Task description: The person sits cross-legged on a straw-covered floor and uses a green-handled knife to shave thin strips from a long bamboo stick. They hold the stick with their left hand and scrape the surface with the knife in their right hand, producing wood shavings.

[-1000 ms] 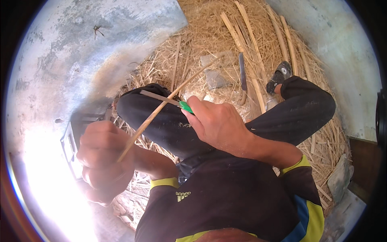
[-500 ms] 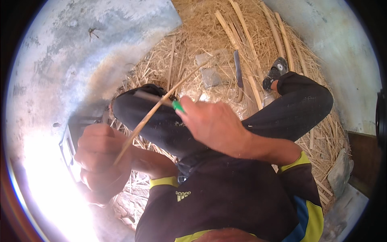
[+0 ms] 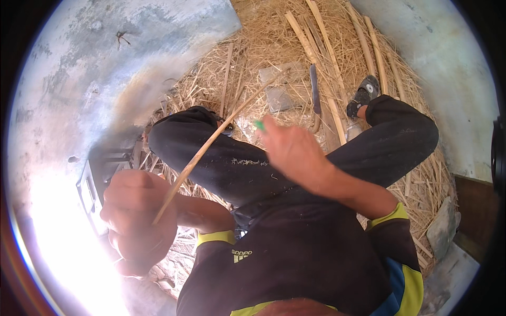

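A long, thin pale wooden stick (image 3: 203,150) slants from lower left up toward the straw ahead. My left hand (image 3: 139,216) is closed around its near end, on the left in front of the bright patch. Above my lap, my right hand (image 3: 295,152) is closed on a small knife; only the tip of its green handle (image 3: 259,125) shows clearly now, and the blade is lost in blur. The right hand is to the right of the stick, apart from it. Fine shavings (image 3: 250,162) lie on my dark trouser leg.
A large knife (image 3: 315,89) with a dark blade lies on the straw (image 3: 258,42) ahead, next to a flat stone block (image 3: 279,99). Several long wooden strips (image 3: 324,37) lie beyond it. Pale walls (image 3: 174,31) curve around, and a stone slab (image 3: 443,227) leans at right.
My right hand has moved right, carrying the knife away from the stick it was crossing. The left hand has dropped slightly, still holding the stick.
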`<control>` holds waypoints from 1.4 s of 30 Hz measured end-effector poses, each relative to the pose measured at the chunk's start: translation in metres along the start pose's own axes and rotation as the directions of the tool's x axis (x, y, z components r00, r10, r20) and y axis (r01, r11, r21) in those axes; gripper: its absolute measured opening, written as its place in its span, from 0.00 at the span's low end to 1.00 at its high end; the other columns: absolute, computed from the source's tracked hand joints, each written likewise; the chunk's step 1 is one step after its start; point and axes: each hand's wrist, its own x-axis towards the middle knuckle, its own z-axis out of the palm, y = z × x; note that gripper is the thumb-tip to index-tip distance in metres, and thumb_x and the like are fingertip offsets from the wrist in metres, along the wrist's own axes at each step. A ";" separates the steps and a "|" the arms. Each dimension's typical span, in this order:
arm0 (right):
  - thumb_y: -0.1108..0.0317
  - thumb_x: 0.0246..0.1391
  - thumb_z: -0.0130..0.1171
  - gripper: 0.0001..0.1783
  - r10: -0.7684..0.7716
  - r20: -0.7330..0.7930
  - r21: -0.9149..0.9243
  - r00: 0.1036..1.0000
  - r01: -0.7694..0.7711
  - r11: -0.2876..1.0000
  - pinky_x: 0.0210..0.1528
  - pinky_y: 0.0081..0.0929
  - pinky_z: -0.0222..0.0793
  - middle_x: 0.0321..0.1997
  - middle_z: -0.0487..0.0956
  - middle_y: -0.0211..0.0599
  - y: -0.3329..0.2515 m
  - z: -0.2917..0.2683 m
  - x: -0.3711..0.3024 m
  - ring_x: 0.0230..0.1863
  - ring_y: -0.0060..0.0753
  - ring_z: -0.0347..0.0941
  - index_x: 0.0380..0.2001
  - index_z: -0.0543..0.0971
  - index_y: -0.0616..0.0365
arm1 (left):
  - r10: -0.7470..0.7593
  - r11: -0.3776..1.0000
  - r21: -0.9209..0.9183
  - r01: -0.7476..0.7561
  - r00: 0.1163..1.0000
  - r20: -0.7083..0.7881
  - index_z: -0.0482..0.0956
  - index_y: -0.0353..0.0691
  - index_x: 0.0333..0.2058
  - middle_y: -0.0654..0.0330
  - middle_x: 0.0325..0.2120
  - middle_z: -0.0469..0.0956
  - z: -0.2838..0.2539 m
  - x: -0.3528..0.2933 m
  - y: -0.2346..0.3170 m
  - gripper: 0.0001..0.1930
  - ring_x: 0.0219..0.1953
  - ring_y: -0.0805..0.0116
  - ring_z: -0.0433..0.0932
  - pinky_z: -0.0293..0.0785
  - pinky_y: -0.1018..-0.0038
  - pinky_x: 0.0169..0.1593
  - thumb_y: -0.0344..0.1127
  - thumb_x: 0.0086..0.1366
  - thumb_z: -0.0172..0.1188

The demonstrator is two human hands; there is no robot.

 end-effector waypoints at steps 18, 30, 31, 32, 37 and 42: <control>0.63 0.60 0.50 0.13 0.032 -0.010 -0.033 0.999 -0.033 0.999 0.16 0.43 0.66 0.12 0.71 0.46 0.070 0.049 0.029 0.14 0.47 0.72 0.38 0.68 0.64 | -0.084 0.993 0.075 0.095 0.986 -0.141 0.59 0.56 0.08 0.77 0.06 0.51 -0.008 -0.013 0.007 0.25 0.08 0.82 0.47 0.39 0.79 0.18 0.56 0.62 0.42; 0.62 0.61 0.47 0.13 0.151 0.028 -0.007 0.988 -0.151 0.989 0.25 0.49 0.71 0.17 0.76 0.50 0.112 0.065 0.065 0.22 0.55 0.76 0.36 0.69 0.64 | -0.079 0.950 0.244 0.197 0.903 -0.422 0.64 0.60 0.09 0.84 0.08 0.58 -0.014 -0.017 0.009 0.20 0.12 0.88 0.54 0.51 0.82 0.24 0.52 0.57 0.56; 0.62 0.61 0.47 0.13 0.074 0.057 0.015 0.996 -0.075 0.997 0.26 0.49 0.71 0.18 0.76 0.50 0.091 0.060 0.067 0.22 0.54 0.76 0.36 0.69 0.64 | -0.074 0.973 0.169 0.160 0.901 -0.428 0.62 0.58 0.09 0.82 0.08 0.55 -0.012 -0.018 0.011 0.21 0.12 0.86 0.52 0.49 0.81 0.23 0.52 0.58 0.53; 0.62 0.61 0.47 0.13 -0.002 0.067 0.036 0.998 0.000 0.999 0.26 0.50 0.71 0.18 0.76 0.50 0.079 0.058 0.069 0.23 0.54 0.76 0.37 0.69 0.64 | -0.066 0.990 0.086 0.114 0.899 -0.433 0.60 0.56 0.09 0.79 0.08 0.53 -0.008 -0.017 0.009 0.22 0.11 0.85 0.51 0.48 0.80 0.22 0.52 0.60 0.50; 0.69 0.52 0.54 0.09 0.612 0.102 -0.409 0.784 -0.528 0.744 0.35 0.32 0.76 0.38 0.82 0.42 0.268 0.129 0.060 0.40 0.37 0.80 0.33 0.83 0.56 | -0.009 0.915 0.315 0.253 0.792 -0.610 0.49 0.49 0.09 0.69 0.08 0.43 0.009 -0.001 -0.010 0.25 0.08 0.77 0.44 0.45 0.78 0.16 0.51 0.63 0.37; 0.62 0.53 0.53 0.18 0.577 0.140 -0.239 0.805 -0.538 0.808 0.42 0.38 0.74 0.38 0.80 0.52 0.291 0.113 0.063 0.41 0.50 0.78 0.41 0.78 0.64 | 0.253 0.591 0.753 0.291 0.819 -0.515 0.48 0.50 0.10 0.68 0.11 0.44 0.014 0.006 -0.021 0.23 0.11 0.76 0.47 0.49 0.79 0.15 0.48 0.63 0.37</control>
